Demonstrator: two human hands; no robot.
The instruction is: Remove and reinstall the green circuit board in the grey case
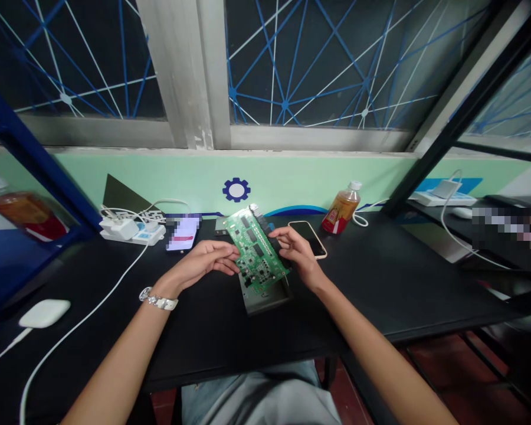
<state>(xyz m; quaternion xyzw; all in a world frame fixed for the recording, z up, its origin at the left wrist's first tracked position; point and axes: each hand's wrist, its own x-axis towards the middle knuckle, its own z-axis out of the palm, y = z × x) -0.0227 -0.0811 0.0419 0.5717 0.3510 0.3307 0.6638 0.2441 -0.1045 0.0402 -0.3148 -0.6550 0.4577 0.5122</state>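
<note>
A green circuit board, dotted with chips and small parts, is held tilted above the desk between both hands. My left hand pinches its left edge. My right hand grips the right side, where a dark connector strip runs along the edge. Partly hidden beneath the board lies an open grey metal housing on the black desk. Close behind my right hand is a phone with a pale case, its screen dark.
A power strip with white cables and a lit phone sit at the back left. A bottle of amber drink stands back right. A white rounded device lies far left, a cable nearby. Black desk surrounds the housing.
</note>
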